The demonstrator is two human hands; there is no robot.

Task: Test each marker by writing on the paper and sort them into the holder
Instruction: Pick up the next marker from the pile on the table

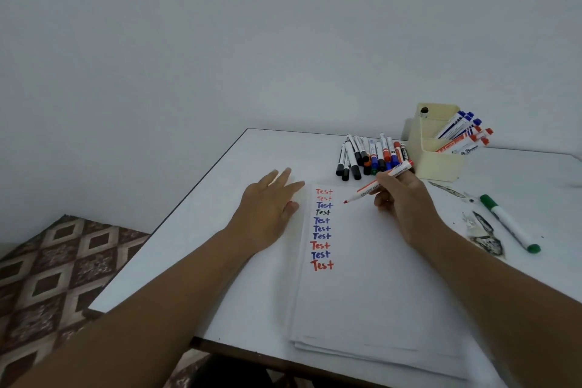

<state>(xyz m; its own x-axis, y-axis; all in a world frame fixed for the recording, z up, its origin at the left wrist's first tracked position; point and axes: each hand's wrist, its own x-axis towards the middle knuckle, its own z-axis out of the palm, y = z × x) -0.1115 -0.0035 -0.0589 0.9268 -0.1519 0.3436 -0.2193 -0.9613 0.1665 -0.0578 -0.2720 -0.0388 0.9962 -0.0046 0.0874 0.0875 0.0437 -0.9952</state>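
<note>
- Ten "Test" words (322,228) run in a column down the left side of the paper (371,287), in red, blue and black, so the testing looks well under way.
- The right hand (401,203) pinches a red marker (379,183) around mid-barrel, fingers curled on it; the uncapped tip hovers just right of the topmost words, close to the sheet, though contact cannot be told.
- The left hand (271,203) lies flat with fingers spread and straight, pressing the paper's left edge near its far corner to keep the stack from sliding.
- A pile of untested markers (371,156) sits past the far edge of the paper, beside the cream holder (436,148) near the table's far right corner; blue and red markers already lean in the holder's compartments.
- One green marker (510,224) lies apart towards the right edge of the table (220,198), next to some dark scraps.
- The marker in hand is judged light, rigid and smooth-sided, with a soft felt tip that would dry if left open; a grip low on the barrel suits writing, a shift towards the middle suits dropping it into the holder.
- Its cap is not visible, so recapping cannot be judged.
</note>
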